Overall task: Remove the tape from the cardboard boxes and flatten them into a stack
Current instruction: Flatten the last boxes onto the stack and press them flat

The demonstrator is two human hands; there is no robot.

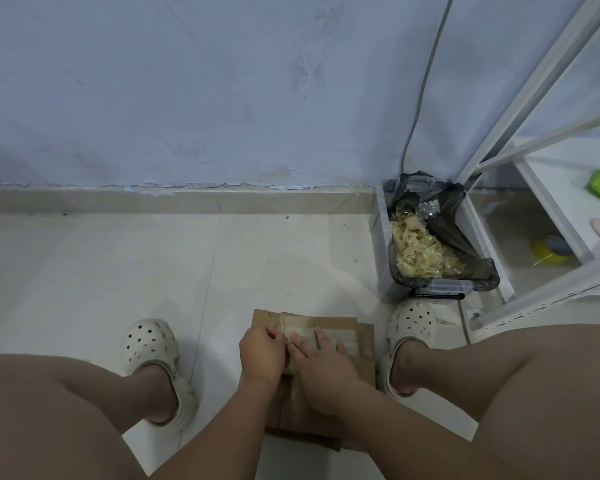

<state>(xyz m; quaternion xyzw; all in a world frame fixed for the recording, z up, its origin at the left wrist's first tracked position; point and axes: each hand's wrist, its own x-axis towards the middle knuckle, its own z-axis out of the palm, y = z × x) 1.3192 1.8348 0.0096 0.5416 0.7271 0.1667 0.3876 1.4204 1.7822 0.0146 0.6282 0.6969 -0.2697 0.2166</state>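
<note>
1. Pale floor tiles meet a scuffed blue-grey wall at a beige skirting strip; I am looking down between two bare knees.
2. Flattened cardboard boxes lie stacked on the tiles at 6 o'clock, between two cream perforated clogs.
3. Across the top sheet's far edge runs a strip of clear tape, partly lifted at its left end.
4. My left hand is curled, fingers together, pinching the loose tape end at the cardboard's far left.
5. My right hand lies flat with fingers spread, pressing down on the cardboard just beside the left hand, its fingertips touching the tape.
6. At 2 o'clock from the boxes stands a clear plastic bin lined with a black bag and holding a heap of crumpled yellowish tape scraps.
7. White shelving rises at the right edge, a grey cable running down the wall beside it.
</note>
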